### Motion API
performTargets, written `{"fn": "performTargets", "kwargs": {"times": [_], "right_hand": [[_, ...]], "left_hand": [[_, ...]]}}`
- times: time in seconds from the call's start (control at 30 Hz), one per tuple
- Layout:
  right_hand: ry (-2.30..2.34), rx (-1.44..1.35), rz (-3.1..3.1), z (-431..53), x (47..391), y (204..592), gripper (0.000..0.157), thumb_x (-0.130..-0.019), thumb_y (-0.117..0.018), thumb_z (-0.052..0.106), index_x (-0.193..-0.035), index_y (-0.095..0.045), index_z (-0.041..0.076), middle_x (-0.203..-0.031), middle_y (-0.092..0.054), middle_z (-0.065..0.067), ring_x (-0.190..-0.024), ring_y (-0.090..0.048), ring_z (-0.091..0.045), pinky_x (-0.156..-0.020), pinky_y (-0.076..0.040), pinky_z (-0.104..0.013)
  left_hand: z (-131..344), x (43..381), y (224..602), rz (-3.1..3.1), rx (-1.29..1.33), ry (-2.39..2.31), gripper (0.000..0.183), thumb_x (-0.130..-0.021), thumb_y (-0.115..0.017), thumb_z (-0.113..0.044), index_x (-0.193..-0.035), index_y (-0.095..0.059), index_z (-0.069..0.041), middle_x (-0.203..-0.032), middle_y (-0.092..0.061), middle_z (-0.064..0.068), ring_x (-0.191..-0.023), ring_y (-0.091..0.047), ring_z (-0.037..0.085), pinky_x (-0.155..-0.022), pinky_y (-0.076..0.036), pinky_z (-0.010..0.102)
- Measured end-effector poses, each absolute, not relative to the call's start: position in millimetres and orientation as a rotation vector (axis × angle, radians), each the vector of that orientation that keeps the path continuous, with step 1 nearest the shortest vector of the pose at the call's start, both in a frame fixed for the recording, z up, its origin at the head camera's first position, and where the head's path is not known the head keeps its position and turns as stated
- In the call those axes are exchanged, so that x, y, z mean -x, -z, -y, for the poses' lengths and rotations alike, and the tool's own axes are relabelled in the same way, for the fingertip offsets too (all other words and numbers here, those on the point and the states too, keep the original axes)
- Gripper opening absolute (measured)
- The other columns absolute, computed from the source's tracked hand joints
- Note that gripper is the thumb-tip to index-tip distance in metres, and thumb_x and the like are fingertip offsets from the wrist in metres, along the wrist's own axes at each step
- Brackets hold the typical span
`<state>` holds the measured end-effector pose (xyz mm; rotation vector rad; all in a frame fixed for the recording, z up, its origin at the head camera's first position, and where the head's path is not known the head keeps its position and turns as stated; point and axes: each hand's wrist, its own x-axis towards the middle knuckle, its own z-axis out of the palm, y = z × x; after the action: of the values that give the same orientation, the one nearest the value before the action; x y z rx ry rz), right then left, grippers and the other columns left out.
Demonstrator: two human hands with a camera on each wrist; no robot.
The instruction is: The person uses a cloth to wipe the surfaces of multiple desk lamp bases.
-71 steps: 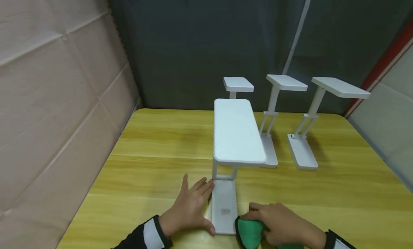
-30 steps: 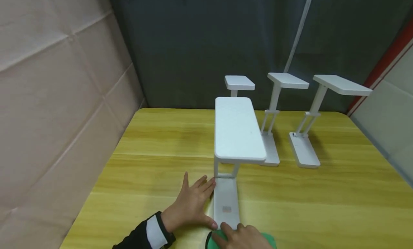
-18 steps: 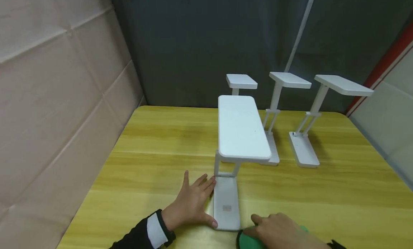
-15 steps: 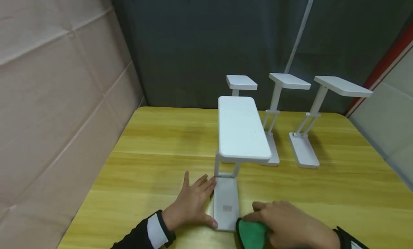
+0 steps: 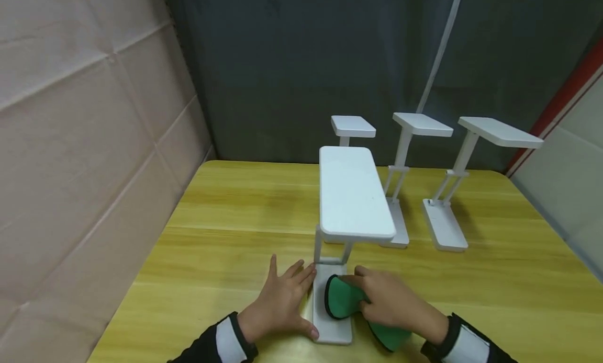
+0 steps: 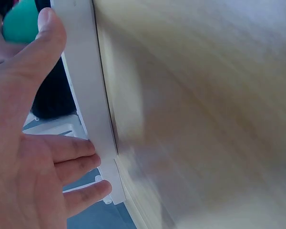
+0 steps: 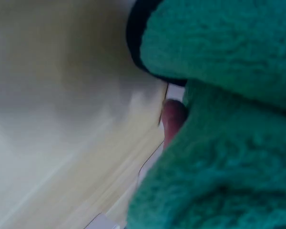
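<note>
A white folding stand point(image 5: 358, 193) with a flat rectangular top plate stands near the front of the table. My left hand point(image 5: 278, 305) has its fingers spread, with thumb and fingertips along the left edge of the stand's base point(image 5: 332, 329). In the left wrist view, the thumb and fingers point(image 6: 76, 169) lie straight against that edge. My right hand point(image 5: 398, 303) grips a bunched green cloth point(image 5: 344, 297) with black edging, its front part over the base. The fuzzy cloth point(image 7: 214, 157) fills much of the right wrist view, one fingertip point(image 7: 173, 117) showing beside it.
Three more white stands are behind: one at the back point(image 5: 353, 126) partly hidden by the front stand, one in the middle point(image 5: 421, 125) and one at right point(image 5: 445, 227). A pale wall point(image 5: 85, 169) borders the wooden table point(image 5: 226, 211) on the left. Dark sheeting point(image 5: 282, 70) hangs behind.
My right hand has brought the cloth from beside and in front of the base up over its top. My left hand stays along the left edge; the stands keep their places.
</note>
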<state>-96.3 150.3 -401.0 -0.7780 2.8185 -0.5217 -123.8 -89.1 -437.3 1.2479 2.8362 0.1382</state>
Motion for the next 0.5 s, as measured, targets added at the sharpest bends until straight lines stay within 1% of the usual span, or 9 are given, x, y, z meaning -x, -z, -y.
{"fn": "performTargets", "kwargs": {"times": [0.13, 0.2, 0.27, 0.33, 0.43, 0.5], "right_hand": [[0.610, 0.827, -2.657, -151.6, 71.9, 397.5, 0.052, -0.070, -0.059, 0.006, -0.119, -0.056, 0.023, -0.091, -0.049, 0.012, -0.061, -0.042, -0.001, -0.050, -0.038, -0.021], [0.651, 0.845, -2.576, -152.6, 61.0, 395.6, 0.050, -0.071, -0.062, 0.009, -0.118, -0.056, 0.025, -0.092, -0.048, 0.014, -0.063, -0.042, 0.000, -0.051, -0.039, -0.021], [0.697, 0.885, -2.481, -153.6, 53.3, 393.3, 0.040, -0.079, -0.063, 0.019, -0.117, -0.056, 0.029, -0.093, -0.049, 0.017, -0.066, -0.044, 0.002, -0.053, -0.039, -0.020], [0.755, 0.962, -2.384, -154.9, 49.9, 390.9, 0.033, -0.084, -0.062, 0.031, -0.116, -0.057, 0.030, -0.094, -0.051, 0.020, -0.072, -0.047, 0.003, -0.056, -0.041, -0.019], [0.783, 1.011, -2.316, -155.9, 58.0, 384.9, 0.031, -0.086, -0.058, 0.031, -0.117, -0.056, 0.031, -0.098, -0.053, 0.018, -0.077, -0.048, 0.002, -0.059, -0.041, -0.019], [0.775, 0.966, -2.374, -155.3, 72.0, 381.8, 0.039, -0.081, -0.059, 0.020, -0.119, -0.055, 0.029, -0.100, -0.054, 0.015, -0.079, -0.049, -0.001, -0.063, -0.042, -0.022]], "left_hand": [[89.7, 122.6, 437.4, -2.847, -1.248, -0.146, 0.112, -0.055, -0.051, -0.085, -0.135, -0.035, -0.008, -0.142, -0.031, 0.003, -0.129, -0.029, 0.025, -0.094, -0.011, 0.072], [89.8, 123.0, 437.7, -2.851, -1.249, -0.151, 0.112, -0.055, -0.051, -0.085, -0.135, -0.035, -0.008, -0.142, -0.032, 0.003, -0.129, -0.029, 0.025, -0.094, -0.011, 0.072], [89.9, 123.5, 438.0, -2.851, -1.250, -0.165, 0.112, -0.055, -0.051, -0.084, -0.135, -0.036, -0.008, -0.142, -0.032, 0.003, -0.128, -0.030, 0.026, -0.094, -0.011, 0.072], [90.2, 123.9, 438.0, -2.846, -1.249, -0.180, 0.112, -0.055, -0.052, -0.084, -0.135, -0.035, -0.007, -0.142, -0.032, 0.003, -0.128, -0.030, 0.026, -0.094, -0.011, 0.072], [90.2, 124.3, 438.3, -2.836, -1.251, -0.202, 0.112, -0.055, -0.053, -0.083, -0.135, -0.035, -0.007, -0.142, -0.033, 0.004, -0.128, -0.030, 0.026, -0.093, -0.011, 0.072], [89.7, 125.0, 439.1, -2.834, -1.256, -0.212, 0.111, -0.055, -0.053, -0.083, -0.135, -0.035, -0.007, -0.142, -0.033, 0.004, -0.128, -0.030, 0.026, -0.093, -0.011, 0.073]]}}
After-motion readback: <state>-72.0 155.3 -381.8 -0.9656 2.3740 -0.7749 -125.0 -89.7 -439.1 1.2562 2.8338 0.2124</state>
